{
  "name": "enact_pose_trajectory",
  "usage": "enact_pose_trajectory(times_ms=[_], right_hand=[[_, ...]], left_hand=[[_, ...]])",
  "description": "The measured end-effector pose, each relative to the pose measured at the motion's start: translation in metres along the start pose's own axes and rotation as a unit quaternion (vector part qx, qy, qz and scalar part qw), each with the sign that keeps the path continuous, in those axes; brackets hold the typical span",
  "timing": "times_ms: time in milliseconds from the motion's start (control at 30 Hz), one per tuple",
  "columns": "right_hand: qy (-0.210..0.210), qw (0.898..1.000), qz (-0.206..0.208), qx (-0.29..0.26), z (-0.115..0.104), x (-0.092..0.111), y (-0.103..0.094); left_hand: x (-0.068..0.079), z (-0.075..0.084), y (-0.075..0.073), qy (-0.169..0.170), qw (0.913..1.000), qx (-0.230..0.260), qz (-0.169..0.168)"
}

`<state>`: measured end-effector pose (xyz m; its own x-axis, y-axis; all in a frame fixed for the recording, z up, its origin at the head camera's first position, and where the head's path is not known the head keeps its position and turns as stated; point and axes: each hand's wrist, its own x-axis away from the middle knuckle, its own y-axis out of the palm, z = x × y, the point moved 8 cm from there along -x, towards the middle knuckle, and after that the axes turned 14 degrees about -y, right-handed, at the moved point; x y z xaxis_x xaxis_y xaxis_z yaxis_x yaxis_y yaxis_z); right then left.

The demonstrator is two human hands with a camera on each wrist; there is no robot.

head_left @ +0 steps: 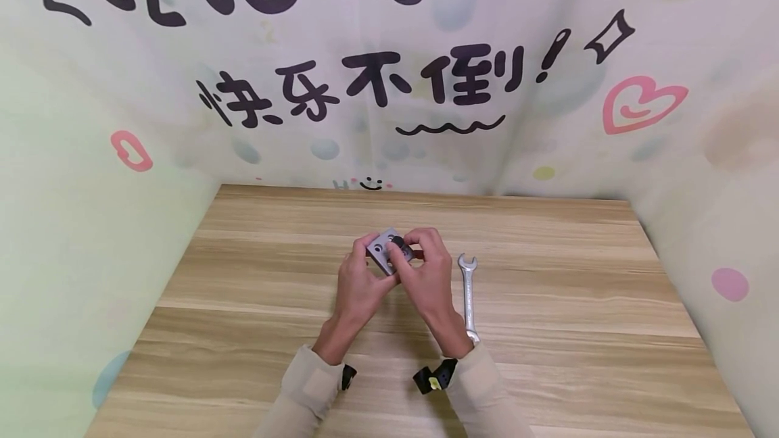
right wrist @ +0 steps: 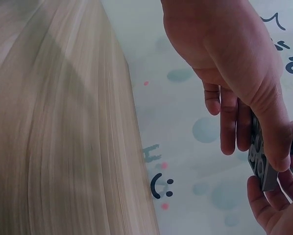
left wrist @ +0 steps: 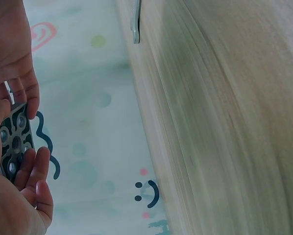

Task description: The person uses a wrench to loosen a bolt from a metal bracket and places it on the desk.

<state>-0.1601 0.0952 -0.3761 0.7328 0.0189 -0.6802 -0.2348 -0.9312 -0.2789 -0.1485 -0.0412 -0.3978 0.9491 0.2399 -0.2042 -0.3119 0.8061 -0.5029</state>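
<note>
Near the middle of the table in the head view, my left hand [head_left: 359,282] grips a small square grey metal plate [head_left: 379,249] by its left and near edges. Round holes sit near the plate's corners. A black round part [head_left: 398,241] stands on its upper face, pinched between the thumb and index finger of my right hand [head_left: 429,276]. The left wrist view shows the plate's ribbed underside [left wrist: 20,129] with a hole in its centre. Other fingers of the right hand reach beside the plate. The fingers hide much of the black part.
A silver wrench [head_left: 468,289] lies on the wooden table [head_left: 578,316] just right of my right hand, its near end partly behind the forearm. A printed cloth wall [head_left: 365,147] rises at the table's back and sides.
</note>
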Motion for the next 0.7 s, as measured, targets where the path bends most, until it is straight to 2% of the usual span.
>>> enact_pose_trajectory(times_ms=[233,700], right_hand=[[-0.014,1.000,0.003,0.007,-0.0029,-0.0012,-0.0009],[-0.015,1.000,-0.002,0.005,-0.0044,-0.0016,0.0003]], left_hand=[[-0.0004,0.0003,0.0004,-0.002,1.0000,0.000,-0.005],[0.0002,0.0003,-0.0003,-0.007,0.9999,-0.003,-0.011]])
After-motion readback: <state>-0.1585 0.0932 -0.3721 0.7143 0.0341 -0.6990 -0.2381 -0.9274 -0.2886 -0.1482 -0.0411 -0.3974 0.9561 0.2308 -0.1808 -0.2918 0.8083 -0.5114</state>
